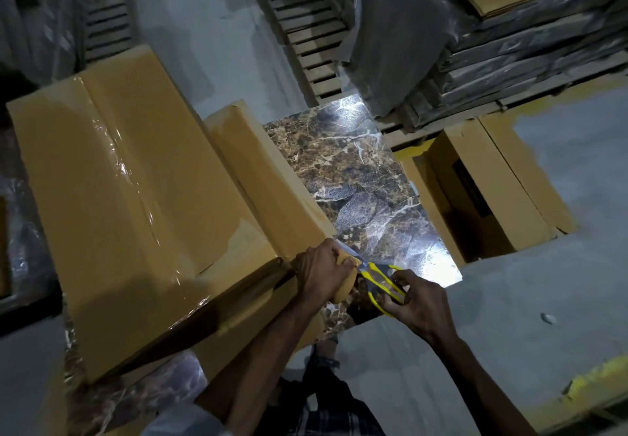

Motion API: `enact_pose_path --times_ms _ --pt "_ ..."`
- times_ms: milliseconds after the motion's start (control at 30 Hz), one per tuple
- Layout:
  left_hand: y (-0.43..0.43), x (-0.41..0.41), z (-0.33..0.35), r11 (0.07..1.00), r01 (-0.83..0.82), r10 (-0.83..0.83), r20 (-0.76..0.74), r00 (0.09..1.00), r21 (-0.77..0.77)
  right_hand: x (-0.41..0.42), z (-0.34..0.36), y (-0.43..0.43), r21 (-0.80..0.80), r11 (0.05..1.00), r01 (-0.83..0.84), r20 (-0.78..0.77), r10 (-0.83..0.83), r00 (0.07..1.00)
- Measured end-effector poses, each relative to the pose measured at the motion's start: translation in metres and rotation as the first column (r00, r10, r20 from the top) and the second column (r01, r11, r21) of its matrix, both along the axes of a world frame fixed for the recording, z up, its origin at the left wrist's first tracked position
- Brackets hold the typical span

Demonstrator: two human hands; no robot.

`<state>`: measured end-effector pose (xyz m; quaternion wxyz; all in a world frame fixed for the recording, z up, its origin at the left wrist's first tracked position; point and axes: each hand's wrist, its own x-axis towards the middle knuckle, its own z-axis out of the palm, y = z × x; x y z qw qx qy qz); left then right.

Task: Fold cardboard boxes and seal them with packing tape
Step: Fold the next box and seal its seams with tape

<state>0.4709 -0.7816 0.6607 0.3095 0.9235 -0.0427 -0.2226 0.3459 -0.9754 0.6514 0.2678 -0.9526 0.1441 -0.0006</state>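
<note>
A large brown cardboard box lies on a glossy marble-patterned slab, with shiny clear tape along its top seam and near edge. At the box's near right corner my left hand grips a roll of packing tape, and a strip of clear tape stretches from the roll to the box. My right hand holds yellow-and-grey scissors whose blades point at that strip beside the left hand.
An open brown carton stands on the grey floor to the right. Plastic-wrapped stacks of flat cardboard sit on wooden pallets at the back. Yellow floor marking runs at the lower right. My legs show below.
</note>
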Motion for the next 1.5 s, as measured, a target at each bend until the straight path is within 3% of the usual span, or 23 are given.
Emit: enact_pose_path --times_ms 133,267,467,667,833,900,1033,1133,1233,1300,1367,1500 --pt "0.007 0.012 0.004 0.976 -0.216 0.208 -0.16 0.965 -0.036 0.0 -0.004 -0.006 -0.009 1.0 -0.02 -0.025 0.02 1.0" --pt "0.006 0.022 0.005 0.999 -0.048 0.049 -0.184 0.982 0.008 -0.01 -0.003 -0.012 0.056 0.998 0.005 -0.046 -0.002 0.999" --pt "-0.006 0.029 -0.004 0.977 -0.059 -0.006 -0.301 0.953 -0.206 -0.012 -0.011 -0.026 0.142 0.986 0.081 -0.082 -0.07 0.994" --pt "-0.016 0.03 -0.012 0.964 -0.151 0.099 -0.229 0.968 -0.22 0.0 -0.022 -0.045 0.148 0.975 0.167 -0.117 -0.15 0.982" --pt "0.005 -0.015 0.012 0.95 -0.101 0.079 -0.085 0.993 -0.297 0.008 -0.029 -0.052 0.072 0.958 0.278 -0.138 -0.267 0.954" --pt "0.027 -0.046 0.021 0.93 -0.077 0.049 -0.086 0.995 -0.36 0.01 -0.032 -0.054 0.026 0.959 0.282 -0.155 -0.275 0.949" --pt "0.087 -0.104 0.054 0.949 -0.067 0.036 -0.105 0.994 -0.308 0.011 -0.03 -0.049 -0.018 0.968 0.252 -0.141 -0.252 0.957" --pt "0.135 -0.141 0.096 0.953 -0.028 0.023 -0.02 1.0 -0.302 0.011 -0.025 -0.043 -0.018 0.962 0.272 -0.211 -0.27 0.94" --pt "0.181 -0.158 0.142 0.954 -0.081 0.121 0.124 0.985 -0.287 0.006 -0.019 -0.038 -0.053 0.956 0.288 -0.16 -0.293 0.943" --pt "0.212 -0.152 0.172 0.934 -0.186 0.283 0.312 0.907 -0.306 0.01 0.003 -0.02 -0.007 0.907 0.42 -0.089 -0.419 0.904" --pt "0.249 -0.132 0.197 0.847 -0.322 0.498 0.422 0.758 -0.422 0.022 0.032 0.013 0.062 0.857 0.512 -0.016 -0.512 0.859" --pt "0.332 -0.068 0.2 0.607 -0.612 0.794 0.37 0.482 -0.506 0.054 0.085 0.109 0.282 0.889 0.362 0.054 -0.392 0.919"
